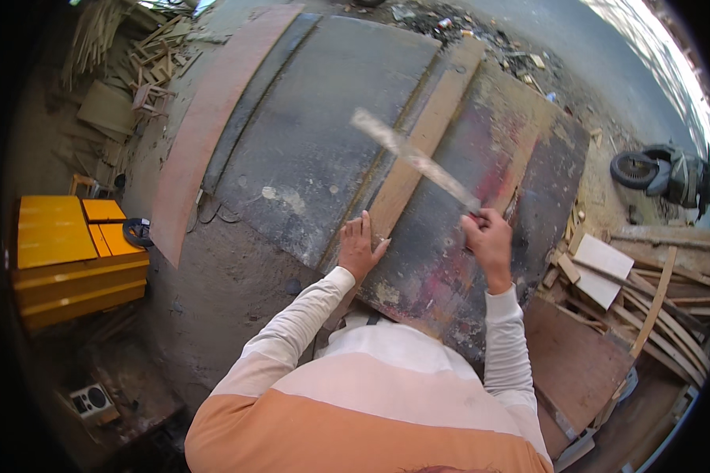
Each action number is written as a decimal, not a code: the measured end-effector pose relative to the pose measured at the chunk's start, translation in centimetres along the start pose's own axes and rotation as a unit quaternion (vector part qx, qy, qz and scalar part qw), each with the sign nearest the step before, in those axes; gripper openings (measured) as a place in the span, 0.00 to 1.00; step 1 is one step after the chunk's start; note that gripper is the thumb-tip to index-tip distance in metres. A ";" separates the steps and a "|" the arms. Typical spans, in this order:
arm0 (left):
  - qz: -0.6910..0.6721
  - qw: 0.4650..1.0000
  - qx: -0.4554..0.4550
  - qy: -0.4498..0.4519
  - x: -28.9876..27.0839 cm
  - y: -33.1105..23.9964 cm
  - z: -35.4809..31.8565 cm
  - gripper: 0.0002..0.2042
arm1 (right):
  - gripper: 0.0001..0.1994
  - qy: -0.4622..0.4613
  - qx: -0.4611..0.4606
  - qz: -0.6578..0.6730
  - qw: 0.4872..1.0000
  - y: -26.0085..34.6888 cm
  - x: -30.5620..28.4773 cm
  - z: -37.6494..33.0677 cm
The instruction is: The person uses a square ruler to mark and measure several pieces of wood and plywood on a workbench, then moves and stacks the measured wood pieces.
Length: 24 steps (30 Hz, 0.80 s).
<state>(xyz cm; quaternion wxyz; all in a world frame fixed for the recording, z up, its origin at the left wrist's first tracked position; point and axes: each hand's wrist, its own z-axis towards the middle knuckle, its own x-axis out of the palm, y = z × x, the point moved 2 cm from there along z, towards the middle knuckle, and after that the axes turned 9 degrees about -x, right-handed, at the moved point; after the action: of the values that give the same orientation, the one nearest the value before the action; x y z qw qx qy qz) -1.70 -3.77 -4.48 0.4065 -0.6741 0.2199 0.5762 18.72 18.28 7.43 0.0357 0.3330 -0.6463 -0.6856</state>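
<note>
My left hand (358, 247) lies palm down on the near end of a long wooden plank (423, 146), fingers stretched and thumb apart. The plank runs away from me across a worn, dark, paint-stained table (312, 118). My right hand (489, 240) is closed around the near end of a long flat mottled strip (418, 160), where a bit of dark red shows. Motion blurs the strip, and I cannot make out its kind. It slants up to the left, crossing over the plank in view. Farther right on the table lies another wooden strip (522, 162).
A thin reddish sheet (217, 118) extends along the table's left side. An orange-yellow cabinet (79, 260) stands at left, with a black round coil (137, 233) beside it. Scrap wood (655, 303) and a brown board (576, 359) are piled at right. A motorbike (663, 175) stands beyond.
</note>
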 end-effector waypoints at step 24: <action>0.014 0.979 0.194 0.066 0.0 0.4 -0.7 0.39 | 0.03 -0.229 -0.099 -0.016 0.968 2.8 18.9 -24.0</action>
<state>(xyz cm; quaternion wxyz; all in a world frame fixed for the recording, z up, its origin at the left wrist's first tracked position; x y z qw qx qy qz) -1.59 -4.61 -4.61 0.5056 -0.6163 0.3632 0.4824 15.10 -11.94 3.57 -0.0911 0.1724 -0.5607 -0.8048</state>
